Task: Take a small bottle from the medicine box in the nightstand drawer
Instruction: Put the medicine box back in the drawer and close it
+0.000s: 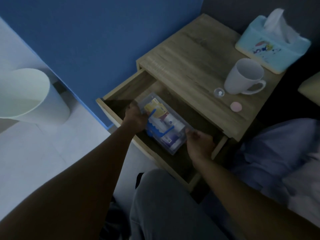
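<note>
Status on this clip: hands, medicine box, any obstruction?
Left hand and right hand gripping opposite ends of medicine box in open drawer. Bottle not picked. Blue handle lies across contents.

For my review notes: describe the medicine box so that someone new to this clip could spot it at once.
Find the wooden nightstand against the blue wall; its drawer is pulled open. Inside lies the medicine box, with the left hand and right hand at its two sides. It is the only clear plastic container there, with blue latches and colourful packets showing through.
</note>
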A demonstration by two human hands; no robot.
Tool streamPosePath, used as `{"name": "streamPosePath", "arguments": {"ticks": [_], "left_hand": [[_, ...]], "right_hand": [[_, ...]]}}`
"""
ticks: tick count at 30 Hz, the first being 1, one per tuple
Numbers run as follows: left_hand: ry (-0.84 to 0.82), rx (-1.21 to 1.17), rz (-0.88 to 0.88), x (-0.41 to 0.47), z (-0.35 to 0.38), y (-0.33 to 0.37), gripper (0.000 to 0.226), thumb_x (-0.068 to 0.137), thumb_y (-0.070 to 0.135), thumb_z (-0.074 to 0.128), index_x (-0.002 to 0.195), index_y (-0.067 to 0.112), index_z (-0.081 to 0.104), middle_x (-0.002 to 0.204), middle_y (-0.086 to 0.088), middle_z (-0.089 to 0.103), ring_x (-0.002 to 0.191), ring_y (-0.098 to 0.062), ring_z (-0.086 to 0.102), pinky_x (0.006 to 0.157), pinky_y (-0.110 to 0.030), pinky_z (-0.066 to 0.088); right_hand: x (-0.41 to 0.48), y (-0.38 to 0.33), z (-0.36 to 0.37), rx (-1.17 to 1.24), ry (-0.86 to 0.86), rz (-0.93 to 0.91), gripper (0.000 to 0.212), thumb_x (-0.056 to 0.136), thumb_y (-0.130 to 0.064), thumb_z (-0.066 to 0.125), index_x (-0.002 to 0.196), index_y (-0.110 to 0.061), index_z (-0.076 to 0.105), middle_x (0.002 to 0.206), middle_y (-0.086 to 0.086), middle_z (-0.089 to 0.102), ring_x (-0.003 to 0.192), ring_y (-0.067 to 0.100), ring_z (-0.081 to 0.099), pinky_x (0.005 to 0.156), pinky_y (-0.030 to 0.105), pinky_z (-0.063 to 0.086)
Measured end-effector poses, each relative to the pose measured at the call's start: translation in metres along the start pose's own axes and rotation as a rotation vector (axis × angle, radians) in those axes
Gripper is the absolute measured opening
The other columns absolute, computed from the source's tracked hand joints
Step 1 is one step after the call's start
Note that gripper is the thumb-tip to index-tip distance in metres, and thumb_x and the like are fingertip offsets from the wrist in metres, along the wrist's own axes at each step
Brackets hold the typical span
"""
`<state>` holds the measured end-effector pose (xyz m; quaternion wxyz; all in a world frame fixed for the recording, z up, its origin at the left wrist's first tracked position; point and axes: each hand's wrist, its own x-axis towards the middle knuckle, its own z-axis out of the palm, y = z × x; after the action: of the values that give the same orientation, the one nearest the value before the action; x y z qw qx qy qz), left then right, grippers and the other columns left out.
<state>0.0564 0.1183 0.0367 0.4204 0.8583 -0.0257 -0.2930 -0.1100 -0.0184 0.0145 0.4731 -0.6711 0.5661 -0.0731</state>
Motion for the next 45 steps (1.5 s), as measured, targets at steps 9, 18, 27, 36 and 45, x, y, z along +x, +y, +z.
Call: {"name": "streamPosePath", "arguments": {"ticks": [9,18,27,36,45], "left_hand": [[-0.051,-0.022,-0.024,0.008,0.008,-0.001,0.062,0.094,0.020,0.057,0.148,0.013,0.028,0.146,-0.016,0.039,0.131,-0.031,0.047,0.104,-0.050,0.046],[0.119,0.102,0.246,-0.029,-0.002,-0.005,0.068,0.098,0.028,0.051,0.156,0.021,0.017,0.166,-0.003,0.001,0.152,-0.028,0.001,0.119,-0.051,0.023],[0.224,0.006,0.312,-0.076,-0.001,-0.061,0.117,0.080,0.052,0.069,0.154,0.025,-0.018,0.163,0.005,-0.023,0.149,-0.016,-0.021,0.121,-0.043,0.001],[-0.060,-0.237,0.033,-0.072,0.025,-0.088,0.083,0.095,0.050,0.048,0.155,0.035,-0.009,0.164,0.005,0.016,0.147,-0.027,0.028,0.113,-0.044,0.032],[-0.124,-0.328,0.052,-0.044,0.048,-0.053,0.082,0.099,0.039,0.048,0.155,0.029,-0.012,0.162,0.002,0.024,0.144,-0.025,0.033,0.110,-0.042,0.036]], "right_hand": [[0.009,0.002,0.006,-0.157,0.010,-0.087,0.015,0.099,-0.024,0.053,0.099,-0.020,0.067,0.101,0.003,0.068,0.085,0.010,0.065,0.066,0.024,0.053],[-0.028,-0.001,-0.015,-0.314,0.018,-0.457,0.059,0.089,-0.020,0.061,0.142,-0.031,0.038,0.141,0.000,0.041,0.128,0.017,0.048,0.092,0.039,0.055],[-0.005,-0.020,-0.058,-0.512,-0.137,-0.798,0.067,0.089,-0.008,0.057,0.151,-0.018,0.033,0.159,0.005,0.032,0.148,0.020,0.027,0.117,0.041,0.034],[0.053,-0.011,-0.088,-0.922,-0.135,-1.073,0.066,0.094,0.000,0.050,0.155,0.000,0.022,0.163,0.018,0.020,0.152,0.029,0.018,0.125,0.039,0.011],[0.073,-0.007,-0.099,-0.762,-0.245,-1.160,0.059,0.096,-0.002,0.047,0.153,-0.007,0.032,0.162,0.011,0.028,0.152,0.023,0.023,0.122,0.049,0.024]]}}
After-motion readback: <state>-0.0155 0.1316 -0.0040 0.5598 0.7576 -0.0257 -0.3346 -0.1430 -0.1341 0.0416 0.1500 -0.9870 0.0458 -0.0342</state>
